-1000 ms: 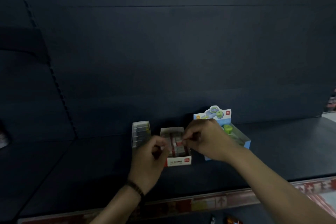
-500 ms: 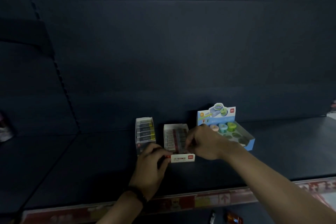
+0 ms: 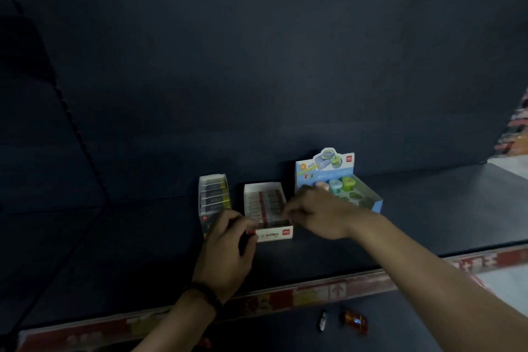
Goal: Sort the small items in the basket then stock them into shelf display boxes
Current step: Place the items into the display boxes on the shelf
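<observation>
Left hand [image 3: 225, 248], lower centre of frame: fingers curled, thumb and forefinger clamped on the front-left corner of the eraser box [image 3: 275, 233]. Black wristband [image 3: 206, 294] on that wrist. Right hand [image 3: 317, 214], just right of centre: fingers bunched tight in a pinch at the box's front-right rim, knuckles up. Too blurred to see whether it grips the rim, an eraser or nothing, so can't tell. Eraser box sits centre frame on the dark blue shelf [image 3: 428, 208], middle of three boxes in a row: white open-top tray, red trim, two columns of wrapped erasers [image 3: 264, 201] packed flat, looks about full. To its left, close but apart, a narrow box [image 3: 213, 194] of black-and-yellow items stacked front to back. To its right, a blue box [image 3: 368, 198] with an upright header card [image 3: 325, 164] and pastel pink, blue and green round pieces in the back row; the right hand covers its near-left corner. Labels: small red logo square on the eraser box front, on the narrow box front and on the header card's top-right corner; print beside them unreadable. Shelf edge strip [image 3: 314, 293] is red and yellow with an up arrow, other text illegible. Below it, bottom centre-right: a small dark item [image 3: 323, 320] and an orange shiny one [image 3: 355, 322].
</observation>
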Available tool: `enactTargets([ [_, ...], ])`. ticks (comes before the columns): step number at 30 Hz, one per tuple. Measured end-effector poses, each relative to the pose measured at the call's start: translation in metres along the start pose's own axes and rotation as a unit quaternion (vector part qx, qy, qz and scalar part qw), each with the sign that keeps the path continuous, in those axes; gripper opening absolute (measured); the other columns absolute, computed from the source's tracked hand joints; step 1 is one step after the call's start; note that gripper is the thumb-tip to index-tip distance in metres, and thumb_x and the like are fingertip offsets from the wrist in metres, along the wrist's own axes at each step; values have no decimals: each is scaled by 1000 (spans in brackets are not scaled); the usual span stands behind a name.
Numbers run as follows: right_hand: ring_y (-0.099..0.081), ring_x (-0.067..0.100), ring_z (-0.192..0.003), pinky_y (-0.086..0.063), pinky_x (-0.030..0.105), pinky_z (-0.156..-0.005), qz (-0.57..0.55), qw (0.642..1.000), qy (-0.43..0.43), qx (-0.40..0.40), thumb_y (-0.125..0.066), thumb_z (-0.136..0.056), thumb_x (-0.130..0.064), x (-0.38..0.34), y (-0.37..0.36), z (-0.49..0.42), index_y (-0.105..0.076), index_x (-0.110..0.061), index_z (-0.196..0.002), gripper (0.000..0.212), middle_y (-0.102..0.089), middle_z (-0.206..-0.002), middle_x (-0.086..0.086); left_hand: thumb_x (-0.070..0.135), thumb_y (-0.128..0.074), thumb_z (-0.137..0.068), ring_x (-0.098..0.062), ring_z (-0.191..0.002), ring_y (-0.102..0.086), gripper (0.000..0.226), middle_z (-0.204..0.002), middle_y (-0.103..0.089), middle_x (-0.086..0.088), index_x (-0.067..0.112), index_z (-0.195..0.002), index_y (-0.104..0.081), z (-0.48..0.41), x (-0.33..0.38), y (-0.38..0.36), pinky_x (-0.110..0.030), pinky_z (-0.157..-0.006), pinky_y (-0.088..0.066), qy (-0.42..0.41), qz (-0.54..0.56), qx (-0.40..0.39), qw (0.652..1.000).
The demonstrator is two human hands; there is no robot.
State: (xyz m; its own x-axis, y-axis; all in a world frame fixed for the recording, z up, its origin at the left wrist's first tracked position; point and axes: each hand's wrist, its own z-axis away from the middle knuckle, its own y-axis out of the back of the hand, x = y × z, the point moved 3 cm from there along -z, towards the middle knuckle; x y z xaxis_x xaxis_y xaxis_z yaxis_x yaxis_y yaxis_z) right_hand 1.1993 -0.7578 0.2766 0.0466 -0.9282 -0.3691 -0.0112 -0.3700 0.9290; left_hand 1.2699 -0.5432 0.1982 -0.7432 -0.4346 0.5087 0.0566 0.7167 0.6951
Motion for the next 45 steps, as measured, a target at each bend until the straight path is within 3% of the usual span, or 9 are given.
enactTargets([
  [3, -61, -9, -100, -41, 5, -89, -101, 969, 13, 224, -55, -98, -10, 4, 11, 42, -81, -20, -111, 31, -70, -102, -25, 29, -65, -99, -16, -103, -60, 10, -115, -54, 10, 28, -109, -66, 4, 37, 7, -41, -85, -56, -54, -13, 38, 998],
  [5, -66, -8, -95, -45, 8, -83, -140, 938, -7, 317, -63, -95, -8, 11, 9, 83, -82, -22, -100, 24, -76, -97, -21, 26, -64, -100, -20, -96, -62, 6, -107, -58, 7, 25, -105, -67, 6, 74, 1, -39, -81, -55, -120, 27, 36, 992],
  [12, -71, 5, -86, -52, 21, -77, -151, 862, -290, 387, -70, -96, -9, 40, -73, 296, -80, -26, -97, 20, -75, -90, -19, 33, -57, -96, -14, -90, -59, 4, -98, -59, 12, 31, -98, -61, 66, 211, -116, -30, -74, -51, -324, 118, -234, 909],
  [18, -65, -7, -70, -47, 14, -69, -198, 663, -615, 378, -69, -98, -17, 27, -188, 544, -79, -29, -96, 16, -69, -73, -21, 52, -56, -100, -13, -110, -63, 26, -119, -64, 13, 37, -121, -62, 198, 339, -234, -35, -93, -55, -449, 44, -524, 722],
  [25, -66, 1, -82, -52, 18, -75, -247, 431, -777, 387, -68, -95, -27, -39, -304, 776, -78, -31, -103, 13, -72, -92, -15, 51, -53, -101, -15, -111, -60, 25, -116, -61, 10, 35, -117, -64, 368, 462, -308, -36, -95, -51, -553, -2, -618, 559],
  [29, -73, 13, -86, -63, 43, -84, -310, 301, -802, 412, -69, -89, -33, -47, -371, 882, -77, -33, -89, 8, -76, -92, -10, 48, -50, -104, -15, -110, -60, 27, -118, -60, 8, 31, -118, -65, 463, 534, -364, -34, -94, -52, -586, -41, -640, 496],
  [35, -75, 13, -82, -65, 45, -83, -350, 231, -811, 408, -67, -92, -31, 22, -461, 1048, -76, -26, -88, 11, -78, -88, -5, 42, -47, -106, -14, -112, -57, 28, -124, -58, 6, 28, -124, -65, 621, 639, -508, -34, -96, -53, -580, -32, -655, 484],
  [41, -74, 18, -82, -62, 41, -82, -383, 192, -800, 419, -71, -92, -29, 130, -604, 1127, -77, -23, -90, 9, -77, -87, -3, 41, -51, -104, -20, -132, -38, 35, -142, -44, 3, 31, -138, -52, 759, 610, -655, -40, -110, -45, -578, -80, -673, 454],
  [45, -75, 26, -82, -62, 47, -83, -438, 131, -779, 430, -76, -85, -33, 207, -735, 1138, -76, -23, -84, 10, -76, -80, -3, 47, -58, -99, -25, -154, -16, 51, -166, -23, -1, 38, -147, -43, 834, 579, -750, -48, -122, -37, -544, -62, -652, 523],
])
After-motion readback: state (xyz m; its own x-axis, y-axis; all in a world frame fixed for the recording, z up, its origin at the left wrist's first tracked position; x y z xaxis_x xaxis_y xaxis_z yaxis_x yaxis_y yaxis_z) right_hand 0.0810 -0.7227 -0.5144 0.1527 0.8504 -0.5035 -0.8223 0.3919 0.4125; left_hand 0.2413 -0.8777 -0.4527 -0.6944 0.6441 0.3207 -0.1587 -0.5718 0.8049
